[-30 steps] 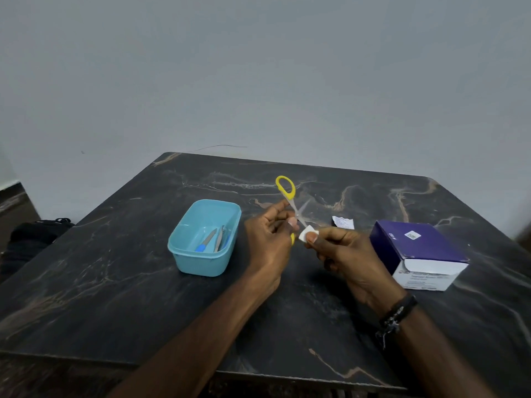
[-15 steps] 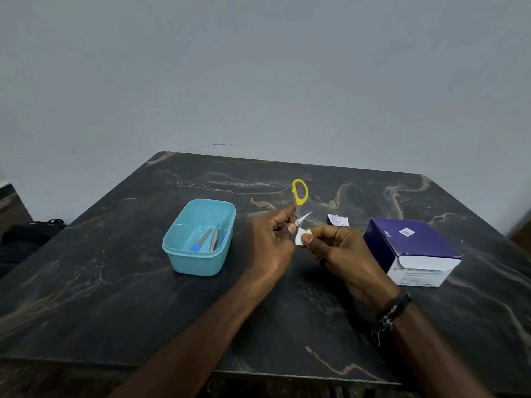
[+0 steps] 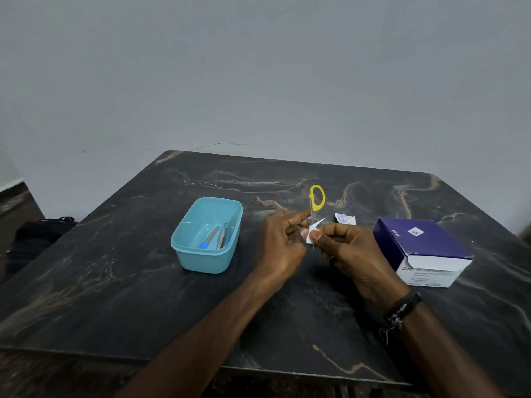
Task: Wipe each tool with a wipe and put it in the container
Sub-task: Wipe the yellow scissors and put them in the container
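Two hands meet above table (image 3: pixel 115 282) centre. Our left hand (image 3: pixel 283 248) grips yellow-handled scissors (image 3: pixel 316 201), handle now swung upright; our right hand (image 3: pixel 349 251) pinches wipe (image 3: pixel 311 232) around blade. Wiping continues; container (image 3: pixel 207 261) waits left, already holding tools (image 3: pixel 219 235).

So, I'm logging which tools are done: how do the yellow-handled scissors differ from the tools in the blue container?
The scissors are held upright above the table by the left hand; the tools lie slanted in the blue container. The scissors are being rubbed with the wipe pinched in the right hand; the tools lie untouched. All have metal parts.
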`<state>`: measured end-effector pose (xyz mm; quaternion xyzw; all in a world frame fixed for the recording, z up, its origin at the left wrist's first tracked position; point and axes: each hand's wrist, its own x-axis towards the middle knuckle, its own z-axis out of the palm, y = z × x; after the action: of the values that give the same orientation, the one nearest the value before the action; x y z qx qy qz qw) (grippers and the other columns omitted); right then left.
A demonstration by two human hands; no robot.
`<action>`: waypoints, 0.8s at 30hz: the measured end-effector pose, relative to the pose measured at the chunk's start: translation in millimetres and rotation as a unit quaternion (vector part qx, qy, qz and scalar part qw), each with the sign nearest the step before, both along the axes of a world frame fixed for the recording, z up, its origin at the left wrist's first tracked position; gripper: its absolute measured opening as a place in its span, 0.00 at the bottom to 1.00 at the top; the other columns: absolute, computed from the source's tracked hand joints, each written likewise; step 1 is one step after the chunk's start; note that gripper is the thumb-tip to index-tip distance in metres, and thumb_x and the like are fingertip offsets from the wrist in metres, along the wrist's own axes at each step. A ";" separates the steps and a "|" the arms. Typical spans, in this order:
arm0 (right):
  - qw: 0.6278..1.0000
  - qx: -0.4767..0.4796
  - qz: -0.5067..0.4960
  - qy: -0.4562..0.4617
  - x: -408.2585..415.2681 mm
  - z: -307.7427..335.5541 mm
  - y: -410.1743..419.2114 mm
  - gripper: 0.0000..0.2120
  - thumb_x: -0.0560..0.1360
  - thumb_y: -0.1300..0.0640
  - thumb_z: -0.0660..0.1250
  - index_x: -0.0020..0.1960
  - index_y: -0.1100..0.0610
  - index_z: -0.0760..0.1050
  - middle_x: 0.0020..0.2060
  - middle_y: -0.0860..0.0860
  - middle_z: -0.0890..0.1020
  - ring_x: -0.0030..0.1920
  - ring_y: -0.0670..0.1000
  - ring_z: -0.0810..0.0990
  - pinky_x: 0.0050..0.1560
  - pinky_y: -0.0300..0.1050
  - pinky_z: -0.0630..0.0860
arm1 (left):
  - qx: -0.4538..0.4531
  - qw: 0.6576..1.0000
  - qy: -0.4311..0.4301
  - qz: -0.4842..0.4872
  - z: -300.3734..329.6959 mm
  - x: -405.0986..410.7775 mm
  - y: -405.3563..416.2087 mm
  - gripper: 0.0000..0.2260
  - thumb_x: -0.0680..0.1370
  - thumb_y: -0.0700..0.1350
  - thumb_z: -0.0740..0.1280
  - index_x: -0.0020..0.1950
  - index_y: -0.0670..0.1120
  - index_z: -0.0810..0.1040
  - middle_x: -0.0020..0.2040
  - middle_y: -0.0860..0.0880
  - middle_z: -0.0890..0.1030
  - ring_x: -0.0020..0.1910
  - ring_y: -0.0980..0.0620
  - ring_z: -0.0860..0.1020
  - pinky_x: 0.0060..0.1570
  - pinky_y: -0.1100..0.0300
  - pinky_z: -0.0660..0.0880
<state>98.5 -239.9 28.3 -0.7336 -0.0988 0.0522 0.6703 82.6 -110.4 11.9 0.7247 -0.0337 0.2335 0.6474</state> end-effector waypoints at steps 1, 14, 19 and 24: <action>1.000 -0.007 0.009 0.000 -0.5 0.0 0.0 0.05 0.74 0.63 0.70 0.44 0.65 0.81 0.22 0.46 0.78 0.22 0.40 0.69 0.23 0.29 0.64 | 0.003 1.000 -0.005 0.001 0.6 -0.6 0.0 0.17 0.73 0.31 0.68 0.61 0.42 0.80 0.47 0.38 0.81 0.46 0.45 0.80 0.49 0.46 0.81; 1.000 -0.020 -0.003 -0.016 0.8 -2.5 -0.7 0.02 0.73 0.63 0.72 0.42 0.62 0.82 0.28 0.47 0.82 0.27 0.38 0.76 0.29 0.29 0.70 | 0.006 1.000 0.005 -0.013 2.9 -2.2 -0.5 0.19 0.75 0.28 0.65 0.62 0.44 0.78 0.36 0.54 0.78 0.39 0.56 0.77 0.46 0.47 0.79; 0.998 -0.056 0.025 -0.029 -0.1 -2.5 -1.4 0.03 0.73 0.64 0.71 0.44 0.64 0.83 0.33 0.54 0.84 0.28 0.39 0.76 0.30 0.30 0.70 | 0.004 1.000 -0.012 -0.027 4.1 -3.4 0.1 0.20 0.70 0.36 0.65 0.59 0.53 0.78 0.37 0.45 0.75 0.39 0.51 0.74 0.42 0.51 0.76; 0.997 -0.055 0.016 -0.042 0.0 -1.9 -0.4 0.03 0.73 0.64 0.71 0.42 0.64 0.83 0.34 0.53 0.84 0.30 0.40 0.77 0.32 0.31 0.71 | 0.021 0.999 0.007 -0.024 -1.4 -0.2 1.0 0.21 0.74 0.30 0.65 0.60 0.52 0.77 0.38 0.43 0.78 0.40 0.48 0.76 0.44 0.47 0.78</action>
<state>98.5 -240.3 26.4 -0.7693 -0.1357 0.0379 0.6232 82.4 -109.4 10.5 0.7388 -0.0520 0.2122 0.6375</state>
